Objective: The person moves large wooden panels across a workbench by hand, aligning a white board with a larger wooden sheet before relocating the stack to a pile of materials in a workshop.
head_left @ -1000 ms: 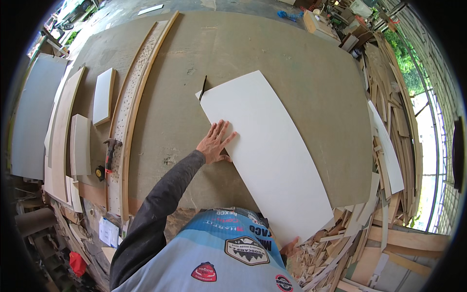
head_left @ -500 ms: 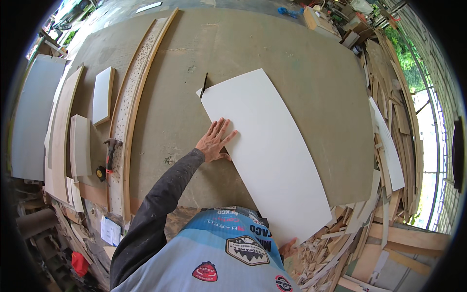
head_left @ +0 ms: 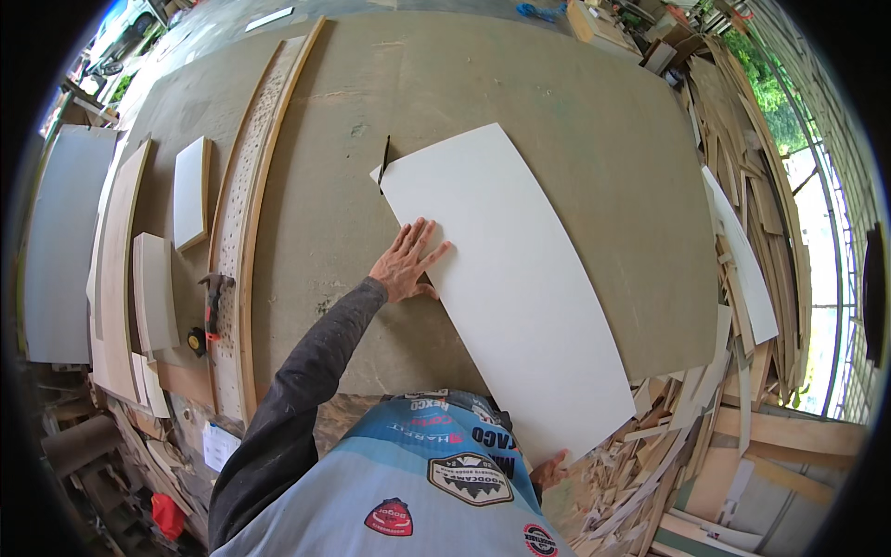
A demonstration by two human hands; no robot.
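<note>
A long white board (head_left: 520,278) lies at a slant on the worktable, its near end jutting past the table's edge. My left hand (head_left: 406,263) rests on its left edge, fingers spread flat over the surface and thumb off the side. At the board's near end, my right hand (head_left: 551,470) has its fingers at the edge, seemingly gripping it; my shirt hides part of that hand. A slim black stick-like thing (head_left: 384,167) lies across the board's far left corner, where a small white tip pokes out from beneath.
Left on the table (head_left: 316,213) lie a long wood-edged strip (head_left: 239,204), a hammer (head_left: 214,302), a tape measure (head_left: 196,341) and several white-faced pieces (head_left: 191,190). Wood offcuts (head_left: 752,213) pile up at the right, with more scraps (head_left: 640,464) below the near right edge.
The whole view has shifted slightly. My left hand keeps its place on the white board, and a little more of my right hand shows at the near end.
</note>
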